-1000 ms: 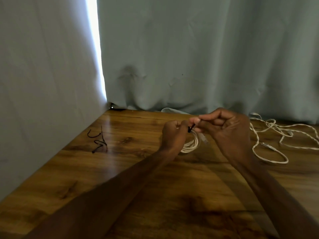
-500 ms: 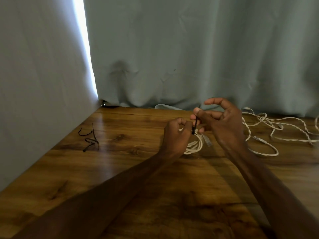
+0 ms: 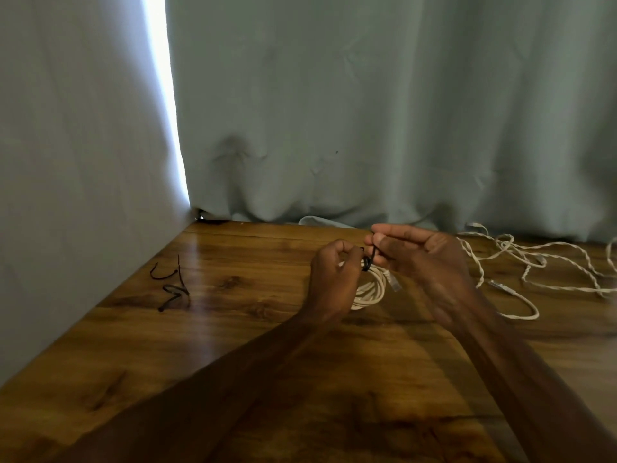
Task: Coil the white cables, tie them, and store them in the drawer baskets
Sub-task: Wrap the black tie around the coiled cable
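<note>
here, white cables [image 3: 504, 241] lie on a wooden table [image 3: 253, 342] by curtains [image 3: 367, 111].

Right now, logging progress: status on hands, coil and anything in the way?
Left hand holds coil. Right hand pinches tie at coil. Loose cable right, spare ties left; neither in the way.

I see one head view: forward-down over tabletop [image 3: 233, 329] toward curtain [image 3: 367, 111], close behind left hand [image 3: 334, 275], right hand [image 3: 424, 259].
</note>
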Motion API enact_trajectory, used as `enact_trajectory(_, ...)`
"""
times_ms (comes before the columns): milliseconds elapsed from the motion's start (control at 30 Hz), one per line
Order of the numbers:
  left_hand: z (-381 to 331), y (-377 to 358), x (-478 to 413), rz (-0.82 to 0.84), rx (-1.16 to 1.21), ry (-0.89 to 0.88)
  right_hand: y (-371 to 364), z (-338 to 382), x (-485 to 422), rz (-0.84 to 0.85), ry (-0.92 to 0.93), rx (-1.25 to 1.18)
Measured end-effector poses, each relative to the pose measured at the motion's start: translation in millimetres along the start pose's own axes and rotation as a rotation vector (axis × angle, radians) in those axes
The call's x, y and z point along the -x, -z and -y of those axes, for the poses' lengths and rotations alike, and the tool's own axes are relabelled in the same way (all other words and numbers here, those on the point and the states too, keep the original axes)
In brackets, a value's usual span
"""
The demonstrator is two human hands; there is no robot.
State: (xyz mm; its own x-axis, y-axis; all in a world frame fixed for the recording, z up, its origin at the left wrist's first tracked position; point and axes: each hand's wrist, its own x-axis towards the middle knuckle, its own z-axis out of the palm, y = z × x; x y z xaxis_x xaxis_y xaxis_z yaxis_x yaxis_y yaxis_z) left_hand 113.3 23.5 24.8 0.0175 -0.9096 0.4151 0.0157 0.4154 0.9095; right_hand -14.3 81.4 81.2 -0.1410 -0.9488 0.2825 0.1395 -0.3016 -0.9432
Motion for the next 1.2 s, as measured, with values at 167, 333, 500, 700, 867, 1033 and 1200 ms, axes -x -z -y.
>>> enact_trajectory(167, -1, 2, -1, 0.001, -0.003, -0.068, 0, 5, 0, 0.017, -0.092, -0.124)
enact_trajectory(333, 1, 4, -4, 0.007, -0.012, -0.111, 5, 8, -1, 0.015, -0.136, -0.113)
enact_trajectory(500, 3, 5, -6, -0.019, -0.118, -0.183, 6, 6, -2, 0.014, -0.194, -0.105)
enact_trajectory(700, 5, 9, -8, -0.032, -0.227, -0.278, 5, 2, -5, 0.046, -0.250, -0.072)
enact_trajectory(867, 0, 12, -6, -0.032, -0.295, -0.325, 5, 0, -5, 0.020, -0.254, -0.018)
enact_trajectory(1033, -2, 16, -7, -0.032, -0.311, -0.341, 8, -1, -6, 0.025, -0.272, 0.052)
enact_trajectory(1200, -3, 17, -6, -0.011, -0.334, -0.369, 8, -2, -6, 0.046, -0.342, 0.047)
